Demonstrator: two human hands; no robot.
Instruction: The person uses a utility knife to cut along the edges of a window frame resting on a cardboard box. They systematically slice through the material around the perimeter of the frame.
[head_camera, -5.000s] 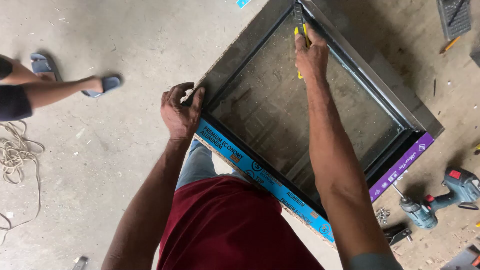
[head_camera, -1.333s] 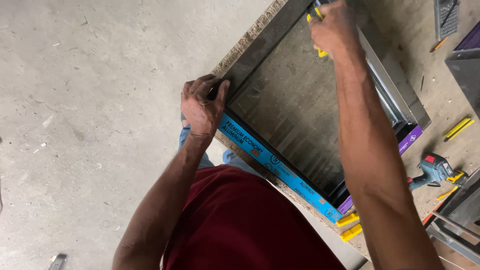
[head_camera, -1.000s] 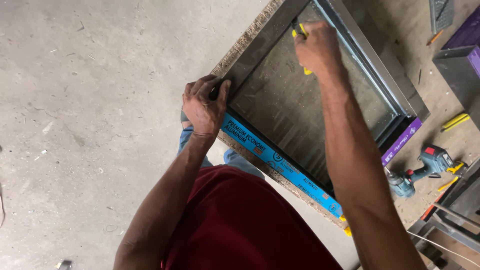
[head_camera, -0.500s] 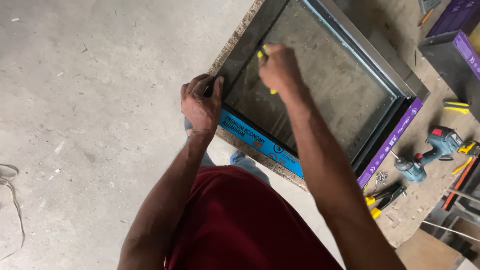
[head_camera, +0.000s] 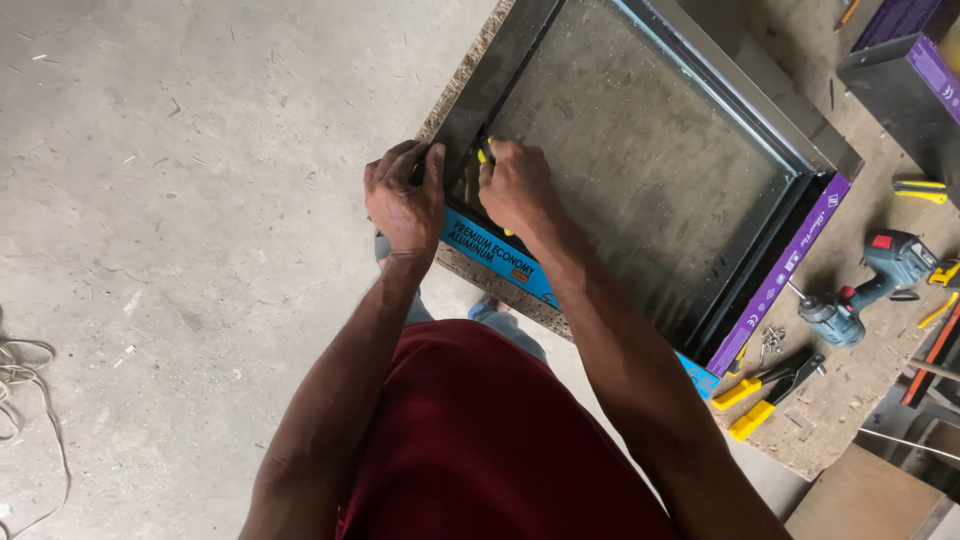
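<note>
The left hand (head_camera: 405, 200) clamps the frame's (head_camera: 480, 95) near corner. The right hand (head_camera: 515, 185), beside it, squeezes a yellow tool (head_camera: 484, 152). The frame's long side runs along the counter (head_camera: 860, 390) edge.

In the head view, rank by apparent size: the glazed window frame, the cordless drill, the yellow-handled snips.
1. Glazed window frame, by far the largest.
2. Cordless drill.
3. Yellow-handled snips, close to the drill, so that order is unsure.
</note>
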